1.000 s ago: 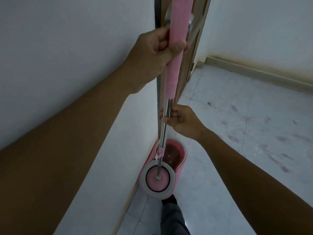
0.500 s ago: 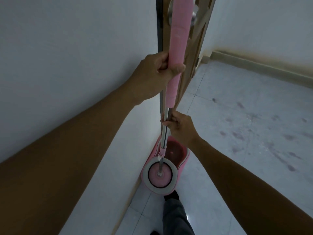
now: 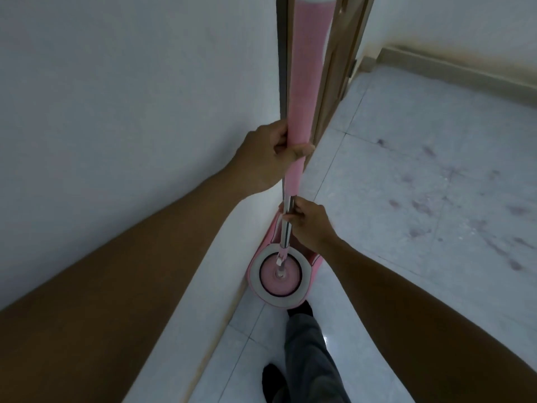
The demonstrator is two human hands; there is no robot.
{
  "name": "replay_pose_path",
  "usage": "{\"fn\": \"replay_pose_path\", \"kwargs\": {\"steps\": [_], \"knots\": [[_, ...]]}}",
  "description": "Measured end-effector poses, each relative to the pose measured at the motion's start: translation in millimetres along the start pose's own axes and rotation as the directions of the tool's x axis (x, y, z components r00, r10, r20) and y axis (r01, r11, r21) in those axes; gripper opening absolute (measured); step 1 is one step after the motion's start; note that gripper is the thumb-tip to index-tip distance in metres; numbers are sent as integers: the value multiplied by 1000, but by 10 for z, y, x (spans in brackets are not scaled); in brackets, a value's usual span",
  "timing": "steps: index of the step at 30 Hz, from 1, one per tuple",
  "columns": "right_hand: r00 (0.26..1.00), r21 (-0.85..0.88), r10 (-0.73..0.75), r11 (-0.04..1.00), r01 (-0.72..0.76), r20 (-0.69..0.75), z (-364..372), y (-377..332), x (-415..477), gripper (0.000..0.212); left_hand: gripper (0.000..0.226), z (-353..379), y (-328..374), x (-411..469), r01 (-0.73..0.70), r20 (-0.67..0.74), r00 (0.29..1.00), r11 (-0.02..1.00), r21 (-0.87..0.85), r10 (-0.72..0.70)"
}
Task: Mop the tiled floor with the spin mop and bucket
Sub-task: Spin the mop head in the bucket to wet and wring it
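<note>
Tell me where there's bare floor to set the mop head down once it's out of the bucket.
Free: the wide tiled floor right of the bucket, stretching to the far skirting, stained but bare. Crowded: the strip along the left wall, where bucket, door frame and the person's feet sit close together. Left hand and right hand grip the mop handle.

White wall point(image 3: 130, 97); stained tiled floor point(image 3: 436, 199); wooden door frame point(image 3: 334, 82).

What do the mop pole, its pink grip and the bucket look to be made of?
Pole: bare metal, probably steel; silvery and shiny.
Grip: soft foam or rubber sleeve, likely; matte pink, faintly textured, thicker than the pole.
Bucket: moulded plastic by its look; smooth pink wall, with a white ring around the spinner.
</note>
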State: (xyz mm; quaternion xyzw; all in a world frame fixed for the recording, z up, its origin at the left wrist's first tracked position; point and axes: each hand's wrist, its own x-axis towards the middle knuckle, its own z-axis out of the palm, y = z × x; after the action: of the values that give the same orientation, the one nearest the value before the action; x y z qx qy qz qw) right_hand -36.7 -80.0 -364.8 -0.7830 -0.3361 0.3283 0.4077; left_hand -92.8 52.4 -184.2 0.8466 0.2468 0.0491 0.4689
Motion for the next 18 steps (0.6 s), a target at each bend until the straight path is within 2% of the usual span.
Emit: {"fn": "replay_pose_path", "kwargs": {"steps": [4, 6, 9, 13, 16, 18], "knots": [[989, -68, 145, 987, -145, -9, 179, 165, -5, 14, 42, 164, -152, -2, 75, 59, 995, 995, 68, -79], [974, -80, 224, 972, -221, 22, 245, 222, 4, 12, 43, 218, -217, -8, 127, 106, 984, 982, 136, -142], [955, -101, 287, 955, -278, 77, 315, 270, -52, 14, 41, 272, -305, -115, 161, 114, 978, 979, 128, -176], [977, -4, 212, 977, -212, 20, 206, 98, -183, 16, 42, 172, -214, -277, 110, 34, 993, 993, 40, -111], [990, -3, 131, 991, -131, 57, -6, -107, -196, 26, 43, 9, -25, -316, 45, 46, 998, 999, -12, -44], [996, 22, 73, 997, -74, 52, -174, -262, -207, 26, 42, -115, 156, -334, 3, 36, 999, 994, -105, 1]]}}
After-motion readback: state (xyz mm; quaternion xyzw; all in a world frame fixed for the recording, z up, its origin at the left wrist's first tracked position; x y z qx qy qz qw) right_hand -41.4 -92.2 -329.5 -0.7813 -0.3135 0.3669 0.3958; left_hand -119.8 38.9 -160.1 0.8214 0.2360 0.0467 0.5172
